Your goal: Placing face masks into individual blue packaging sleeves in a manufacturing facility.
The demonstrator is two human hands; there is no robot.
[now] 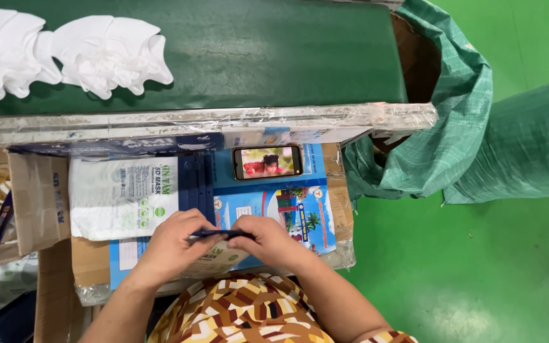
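**Operator body, as I see it from the head camera**

Left hand (171, 244): bare, no glove, ring or watch that I can make out. Right hand (268, 240): likewise bare. Forearms: uncovered to the frame's lower edge. Garment (236, 314): patterned fabric, geometric blocks in brown, mustard, cream and dark maroon; a matching sleeve edge (392, 336) at the right arm.

A phone (267, 162) with a lit screen lies flat just above the hands, beside a stack of white packets (122, 197) up and to their left. Farther above, two piles of white masks (65, 54) rest on a green conveyor belt (255, 51). A green woven sack (452, 127) stands on the green floor (478, 267), well to the right of the hands.
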